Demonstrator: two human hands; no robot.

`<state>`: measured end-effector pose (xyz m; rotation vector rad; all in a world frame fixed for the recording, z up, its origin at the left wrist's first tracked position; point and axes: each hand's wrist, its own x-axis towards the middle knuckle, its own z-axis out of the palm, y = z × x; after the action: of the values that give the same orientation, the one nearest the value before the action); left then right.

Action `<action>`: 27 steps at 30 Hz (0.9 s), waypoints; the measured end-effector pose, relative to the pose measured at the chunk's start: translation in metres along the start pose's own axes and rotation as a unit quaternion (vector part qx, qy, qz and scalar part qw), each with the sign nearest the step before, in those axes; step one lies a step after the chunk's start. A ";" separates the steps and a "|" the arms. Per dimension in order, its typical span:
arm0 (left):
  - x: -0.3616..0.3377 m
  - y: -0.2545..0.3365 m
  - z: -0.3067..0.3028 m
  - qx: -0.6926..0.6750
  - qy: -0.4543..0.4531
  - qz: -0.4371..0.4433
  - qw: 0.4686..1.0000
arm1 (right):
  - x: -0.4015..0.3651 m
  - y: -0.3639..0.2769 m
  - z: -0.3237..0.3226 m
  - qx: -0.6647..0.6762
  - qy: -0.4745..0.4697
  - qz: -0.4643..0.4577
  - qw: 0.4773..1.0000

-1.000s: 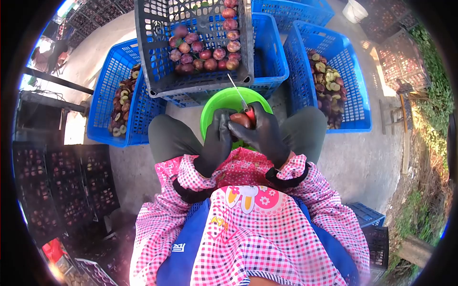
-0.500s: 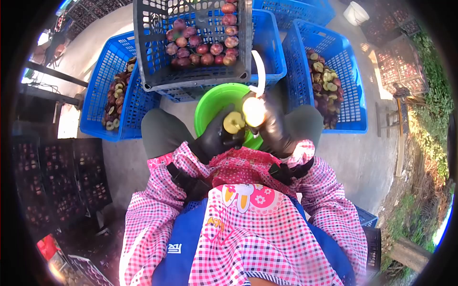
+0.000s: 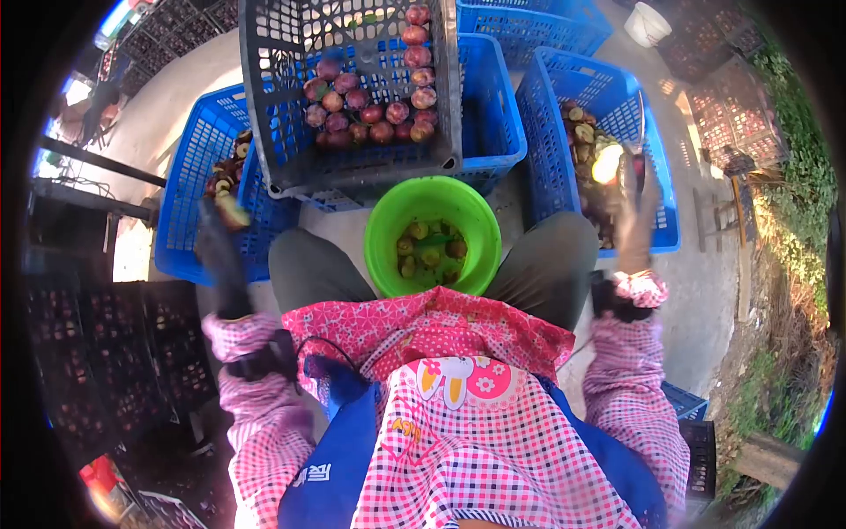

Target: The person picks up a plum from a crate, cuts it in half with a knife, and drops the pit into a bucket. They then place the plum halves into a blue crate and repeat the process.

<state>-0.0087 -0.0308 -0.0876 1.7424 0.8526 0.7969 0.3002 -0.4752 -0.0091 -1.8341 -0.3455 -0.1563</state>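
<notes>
My left hand (image 3: 220, 251), in a dark glove and smeared by motion, reaches over the near edge of the left blue crate (image 3: 176, 234). A cut plum half (image 3: 232, 212) with yellow flesh is right at its fingertips; I cannot tell whether they still hold it. Over the right blue crate (image 3: 663, 212) is my gloved right hand (image 3: 636, 198), also blurred, its fingers closed around a thin curved knife (image 3: 641, 119). Beside those fingers a sunlit plum half (image 3: 608, 164) shows bright. Cut plum halves (image 3: 582, 132) lie in this crate.
Between my knees stands a green bucket (image 3: 379, 242) with plum pieces at its bottom. A tilted black crate (image 3: 264, 132) of whole plums (image 3: 370, 115) rests on a blue crate (image 3: 502, 115) ahead. Stacked dark crates (image 3: 115, 344) stand at left; a white bucket (image 3: 648, 25) is far right.
Both hands have moved apart from above the green bucket, my left hand to the left crate and my right hand to the right crate. The bucket's inside now shows.
</notes>
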 end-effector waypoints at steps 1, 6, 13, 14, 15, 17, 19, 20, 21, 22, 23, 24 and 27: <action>0.016 0.039 -0.018 0.190 0.060 0.017 0.980 | 0.035 0.037 -0.034 -0.220 -0.047 -0.079 0.971; 0.062 0.070 0.068 0.245 -0.040 0.173 0.953 | 0.047 0.046 -0.054 -0.182 0.035 0.010 0.983; 0.175 -0.016 0.271 0.364 -0.385 0.257 0.808 | 0.022 0.092 -0.054 -0.238 -0.020 0.010 0.971; 0.183 -0.020 0.287 0.424 -0.445 0.220 0.757 | 0.016 0.107 -0.064 -0.281 -0.027 -0.042 0.959; 0.187 -0.021 0.296 0.424 -0.446 0.224 0.755 | 0.011 0.117 -0.074 -0.323 -0.033 -0.093 0.941; 0.185 -0.019 0.311 0.386 -0.476 0.167 0.772 | 0.001 0.125 -0.095 -0.402 -0.039 -0.154 0.902; 0.185 -0.021 0.322 0.347 -0.504 0.109 0.784 | 0.004 0.125 -0.100 -0.477 -0.043 -0.210 0.852; 0.185 -0.021 0.326 0.328 -0.518 0.079 0.786 | 0.004 0.119 -0.099 -0.383 -0.021 -0.056 0.922; 0.192 -0.027 0.330 0.332 -0.520 0.082 0.783 | 0.002 0.111 -0.097 -0.273 0.001 0.101 0.957; 0.206 -0.050 0.336 0.339 -0.545 0.103 0.760 | 0.001 0.105 -0.094 -0.152 0.022 0.252 0.956; 0.219 -0.072 0.341 0.346 -0.568 0.122 0.736 | 0.002 0.103 -0.089 -0.150 0.024 0.252 0.956; 0.226 -0.079 0.343 0.354 -0.590 0.143 0.711 | 0.004 0.101 -0.083 -0.073 0.022 0.181 0.981; 0.173 0.035 0.292 0.149 -0.549 -0.122 0.813 | 0.007 0.081 -0.053 0.017 -0.001 0.083 0.996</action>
<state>0.3312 -0.0369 -0.1166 1.9039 0.3578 -0.5741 0.3360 -0.5455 -0.0659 -1.8201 -0.1951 -0.0330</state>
